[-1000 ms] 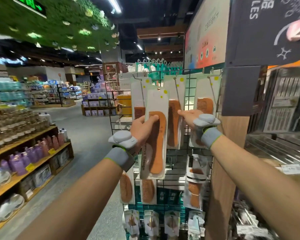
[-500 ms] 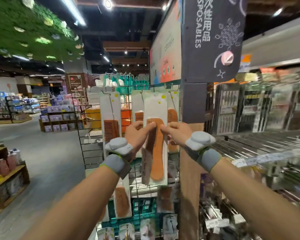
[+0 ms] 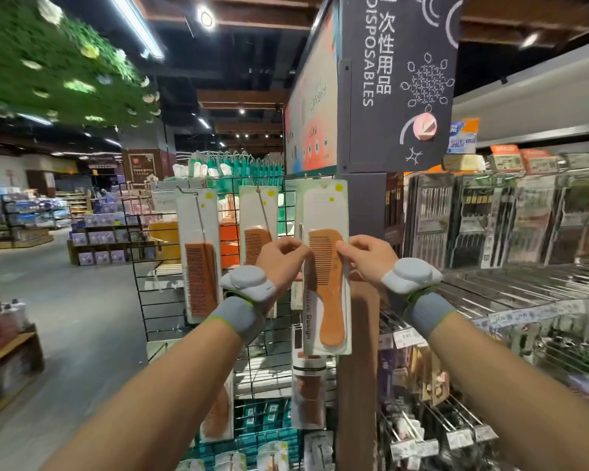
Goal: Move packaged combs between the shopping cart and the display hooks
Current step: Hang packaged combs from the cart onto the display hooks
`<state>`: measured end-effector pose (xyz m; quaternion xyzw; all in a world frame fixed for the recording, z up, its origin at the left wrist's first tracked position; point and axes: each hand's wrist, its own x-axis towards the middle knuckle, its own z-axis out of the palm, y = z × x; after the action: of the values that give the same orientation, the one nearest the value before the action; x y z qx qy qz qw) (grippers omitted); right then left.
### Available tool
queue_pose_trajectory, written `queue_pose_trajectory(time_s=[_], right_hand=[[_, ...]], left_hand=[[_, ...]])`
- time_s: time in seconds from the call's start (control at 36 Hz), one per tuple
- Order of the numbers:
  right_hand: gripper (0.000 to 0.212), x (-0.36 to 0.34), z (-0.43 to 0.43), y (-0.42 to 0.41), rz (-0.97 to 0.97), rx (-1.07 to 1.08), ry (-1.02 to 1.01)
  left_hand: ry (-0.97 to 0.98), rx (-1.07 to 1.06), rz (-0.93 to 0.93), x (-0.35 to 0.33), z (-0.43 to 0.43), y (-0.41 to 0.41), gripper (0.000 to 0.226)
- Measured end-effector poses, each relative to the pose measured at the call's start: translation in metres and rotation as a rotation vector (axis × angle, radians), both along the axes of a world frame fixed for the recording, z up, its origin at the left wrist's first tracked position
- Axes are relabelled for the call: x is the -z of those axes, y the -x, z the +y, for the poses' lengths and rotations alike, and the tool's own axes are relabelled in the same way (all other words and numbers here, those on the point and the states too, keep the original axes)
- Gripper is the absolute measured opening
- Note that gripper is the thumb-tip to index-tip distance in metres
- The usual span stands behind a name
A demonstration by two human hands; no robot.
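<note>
Whereas a second ago the left hand alone carried the pack and the right hand lay on another pack farther right, both hands now meet on a single packaged handled wooden comb (image 3: pixel 330 317).

- **Hands:** The left hand (image 3: pixel 283 263) pinches the pack's left edge with curled fingers. The right hand (image 3: pixel 368 261) pinches the right edge, thumb laid on the clear front beside the teeth.
- **Position:** The pack stands upright between the two hands. Its card top rises above them toward the top of the wire grid rack (image 3: pixel 143 290), and its handle end hangs below wrist level.
- **Change:** The pack has travelled rightward along the rack. It was held in front of the hanging packs. It now sits to the right of the rectangular comb pack (image 3: pixel 201 266) beyond the left hand and of the short comb pack (image 3: pixel 257 215) just above that hand's knuckles.
- **Undetermined:** It cannot be told whether the card's hang hole is already on a hook, as the top edge is washed out. A bare hook (image 3: pixel 184 191) shows up and to the left of the left hand.
- **Out of view:** The shopping cart is not visible.
- **Reading:** The two-handed edge grip suggests fine alignment at the rightmost hook position. The step in hand is probably hanging the pack, and it looks near completion.
</note>
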<state>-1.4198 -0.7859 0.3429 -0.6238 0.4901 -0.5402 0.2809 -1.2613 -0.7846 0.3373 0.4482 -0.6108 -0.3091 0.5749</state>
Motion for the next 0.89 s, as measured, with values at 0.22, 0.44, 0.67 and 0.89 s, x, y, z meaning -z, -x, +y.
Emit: queue_pose_trajectory(time_s=[0.22,0.44,0.67,0.89], right_hand=[[0.017,-0.008,-0.016,0.007,0.022,0.006,0.032],[0.022,-0.001,-0.028,0.009,-0.084,-0.003,-0.007],[0.022,-0.008,-0.038,0.015,-0.131,-0.077,0.037],[0.019,0.000,-0.047,0.024,-0.071,-0.098,0.068]], left_hand=[[0.033,-0.036,0.006,-0.011,-0.012,0.007,0.008],[0.081,-0.039,-0.040,-0.003,-0.026,0.009,0.008],[0.125,-0.053,0.009,-0.009,-0.037,0.014,0.017],[0.105,-0.024,-0.005,-0.005,-0.042,0.021,0.018]])
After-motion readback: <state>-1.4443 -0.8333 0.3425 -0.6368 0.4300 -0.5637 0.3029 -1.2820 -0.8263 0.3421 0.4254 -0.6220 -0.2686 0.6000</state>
